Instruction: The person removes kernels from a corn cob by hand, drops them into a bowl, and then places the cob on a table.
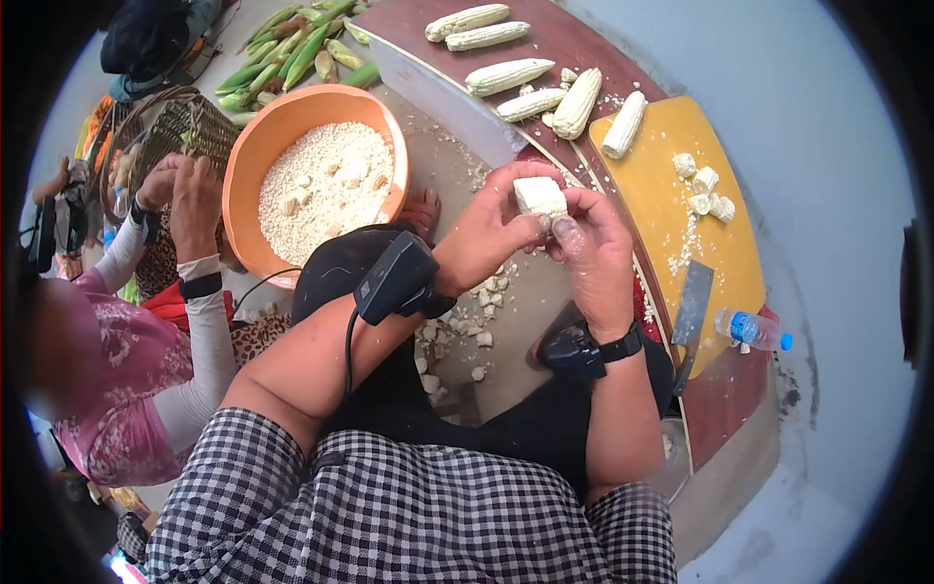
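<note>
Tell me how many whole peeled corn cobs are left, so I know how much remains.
6 whole cobs: two at the far end, three midway, one on the yellow board. Others may lie out of view.

Informal outdoor food-prep spot, work done seated at ground level on bare concrete. Landmark: orange basin (255, 146) heaped with stripped kernels. Beyond basin, pile of unhusked green corn (292, 49). Right of basin, low wooden board with peeled cobs (508, 75), then yellow cutting board (671, 146) with cleaver (693, 304). Left of basin, woven basket (165, 122), second person (126, 370) seated.
</note>
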The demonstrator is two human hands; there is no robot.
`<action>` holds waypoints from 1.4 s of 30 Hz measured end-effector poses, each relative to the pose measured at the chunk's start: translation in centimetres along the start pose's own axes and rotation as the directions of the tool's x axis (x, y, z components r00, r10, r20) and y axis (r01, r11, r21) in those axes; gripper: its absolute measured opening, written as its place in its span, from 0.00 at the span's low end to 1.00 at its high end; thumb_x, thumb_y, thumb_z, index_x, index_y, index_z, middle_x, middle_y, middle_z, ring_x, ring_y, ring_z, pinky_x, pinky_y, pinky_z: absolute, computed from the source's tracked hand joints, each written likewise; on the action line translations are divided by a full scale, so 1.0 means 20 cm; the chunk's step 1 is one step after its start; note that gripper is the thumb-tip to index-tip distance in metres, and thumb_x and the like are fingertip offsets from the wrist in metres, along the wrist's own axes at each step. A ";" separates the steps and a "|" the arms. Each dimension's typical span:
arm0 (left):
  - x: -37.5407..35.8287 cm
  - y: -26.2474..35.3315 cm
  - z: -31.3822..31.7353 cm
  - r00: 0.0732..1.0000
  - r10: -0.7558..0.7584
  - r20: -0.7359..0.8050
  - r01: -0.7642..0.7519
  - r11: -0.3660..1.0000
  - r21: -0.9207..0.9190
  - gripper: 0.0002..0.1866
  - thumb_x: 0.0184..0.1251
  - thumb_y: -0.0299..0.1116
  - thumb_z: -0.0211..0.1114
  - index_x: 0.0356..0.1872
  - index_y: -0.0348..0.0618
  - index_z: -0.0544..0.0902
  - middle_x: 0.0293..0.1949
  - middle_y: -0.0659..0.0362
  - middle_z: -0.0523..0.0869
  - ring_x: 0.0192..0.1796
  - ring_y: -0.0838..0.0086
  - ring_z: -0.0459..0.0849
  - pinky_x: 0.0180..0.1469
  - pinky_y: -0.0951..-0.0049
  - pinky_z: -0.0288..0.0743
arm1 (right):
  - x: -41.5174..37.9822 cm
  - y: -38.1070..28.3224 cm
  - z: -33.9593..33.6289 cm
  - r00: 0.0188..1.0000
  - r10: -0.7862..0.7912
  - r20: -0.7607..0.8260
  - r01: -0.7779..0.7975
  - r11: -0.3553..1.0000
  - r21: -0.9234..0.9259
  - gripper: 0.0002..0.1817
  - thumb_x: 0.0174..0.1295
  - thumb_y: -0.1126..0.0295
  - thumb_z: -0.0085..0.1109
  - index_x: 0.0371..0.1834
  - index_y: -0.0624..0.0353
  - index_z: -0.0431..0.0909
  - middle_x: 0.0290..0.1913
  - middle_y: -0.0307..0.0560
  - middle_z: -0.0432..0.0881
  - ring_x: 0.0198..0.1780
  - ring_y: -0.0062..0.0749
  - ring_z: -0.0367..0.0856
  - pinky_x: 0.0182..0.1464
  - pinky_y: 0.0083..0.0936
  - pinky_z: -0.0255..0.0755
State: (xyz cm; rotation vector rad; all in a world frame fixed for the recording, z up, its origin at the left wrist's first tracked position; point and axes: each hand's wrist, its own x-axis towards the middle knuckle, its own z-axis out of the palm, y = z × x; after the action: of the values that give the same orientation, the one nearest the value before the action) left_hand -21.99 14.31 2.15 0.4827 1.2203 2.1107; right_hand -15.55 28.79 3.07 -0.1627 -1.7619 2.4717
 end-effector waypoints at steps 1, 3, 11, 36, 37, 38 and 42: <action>0.00 0.02 0.02 1.000 -0.007 -0.004 0.007 1.000 -0.015 0.26 0.65 0.27 0.57 0.64 0.39 0.63 0.45 0.59 0.76 0.42 0.78 0.75 0.44 0.75 0.71 | 0.00 0.00 0.00 1.000 0.007 -0.015 -0.007 1.000 0.021 0.15 0.65 0.68 0.60 0.50 0.63 0.72 0.41 0.41 0.80 0.36 0.19 0.78 0.34 0.15 0.68; 0.01 0.01 0.04 1.000 0.006 0.006 -0.006 1.000 -0.018 0.26 0.64 0.26 0.57 0.64 0.39 0.63 0.45 0.59 0.76 0.43 0.77 0.76 0.46 0.73 0.72 | 0.01 0.02 -0.02 0.999 -0.011 -0.040 0.014 0.998 0.060 0.13 0.66 0.67 0.59 0.48 0.62 0.72 0.39 0.40 0.79 0.34 0.18 0.76 0.33 0.15 0.68; 0.06 -0.05 0.04 0.997 0.074 0.015 -0.074 0.997 0.028 0.26 0.65 0.24 0.55 0.64 0.38 0.60 0.46 0.57 0.77 0.46 0.74 0.79 0.48 0.70 0.75 | 0.05 0.04 -0.02 0.995 0.000 -0.103 0.014 0.992 0.127 0.09 0.68 0.64 0.56 0.42 0.59 0.74 0.34 0.36 0.78 0.31 0.14 0.73 0.30 0.13 0.66; 0.06 -0.12 0.11 0.995 0.099 -0.003 -0.098 0.983 0.152 0.24 0.66 0.26 0.55 0.63 0.38 0.63 0.43 0.61 0.75 0.38 0.81 0.73 0.41 0.79 0.70 | 0.06 0.04 -0.10 0.993 -0.052 -0.108 0.039 0.992 -0.122 0.14 0.71 0.58 0.51 0.38 0.58 0.74 0.26 0.31 0.74 0.24 0.09 0.67 0.23 0.10 0.60; 0.06 -0.11 0.11 0.997 0.080 -0.010 -0.078 0.988 0.136 0.24 0.66 0.26 0.54 0.63 0.38 0.63 0.43 0.61 0.75 0.37 0.81 0.73 0.40 0.79 0.69 | 0.06 0.04 -0.09 0.993 -0.036 -0.110 0.024 0.994 -0.107 0.14 0.71 0.58 0.51 0.38 0.58 0.74 0.25 0.30 0.74 0.23 0.09 0.67 0.23 0.10 0.60; 0.06 -0.11 0.11 0.998 0.061 -0.016 -0.058 0.991 0.119 0.24 0.66 0.26 0.54 0.63 0.38 0.63 0.42 0.61 0.75 0.37 0.81 0.72 0.40 0.79 0.69 | 0.06 0.04 -0.10 0.994 -0.030 -0.109 0.018 0.994 -0.112 0.14 0.71 0.58 0.50 0.38 0.58 0.75 0.25 0.30 0.74 0.23 0.09 0.67 0.22 0.10 0.60; 0.06 -0.13 0.10 0.998 0.066 -0.025 -0.063 0.993 0.101 0.24 0.67 0.27 0.54 0.64 0.38 0.62 0.42 0.60 0.75 0.36 0.81 0.73 0.38 0.79 0.69 | 0.06 0.02 -0.09 0.994 0.028 -0.108 -0.036 0.997 -0.071 0.13 0.72 0.60 0.49 0.38 0.58 0.75 0.25 0.31 0.73 0.22 0.09 0.66 0.22 0.10 0.59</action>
State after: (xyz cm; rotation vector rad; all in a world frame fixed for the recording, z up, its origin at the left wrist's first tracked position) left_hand -20.71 17.35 0.82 0.5452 1.3483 2.1237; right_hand -16.40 30.55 2.15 -0.3252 -1.8200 2.3731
